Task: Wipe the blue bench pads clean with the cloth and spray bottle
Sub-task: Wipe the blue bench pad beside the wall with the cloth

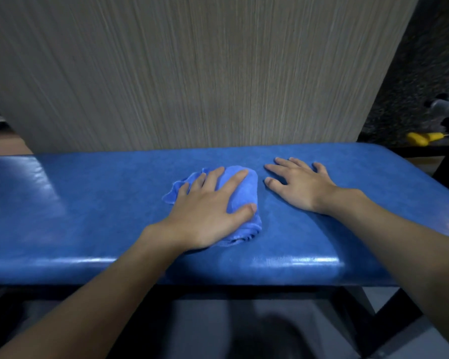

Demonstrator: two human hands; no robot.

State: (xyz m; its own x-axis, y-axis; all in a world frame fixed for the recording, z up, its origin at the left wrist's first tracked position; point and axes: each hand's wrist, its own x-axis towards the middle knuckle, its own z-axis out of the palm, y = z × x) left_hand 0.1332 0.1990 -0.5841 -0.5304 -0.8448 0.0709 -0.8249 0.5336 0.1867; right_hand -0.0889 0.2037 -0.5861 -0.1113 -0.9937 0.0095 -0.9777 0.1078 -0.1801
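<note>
Mid-frame, your left hand presses the cloth onto the bench pad with straight fingers; your right hand rests flat, empty.

Two hands and a cloth on the table, with a panel behind.

The table runs across the middle of the frame, from the left edge to the right. The cloth lies on it near the centre, under the left hand, which rests flat on top. The right hand lies flat on the table just right of the cloth, not touching it. Behind the table stands a wall panel, filling the upper frame. The table's frame shows below, at the lower right.
</note>
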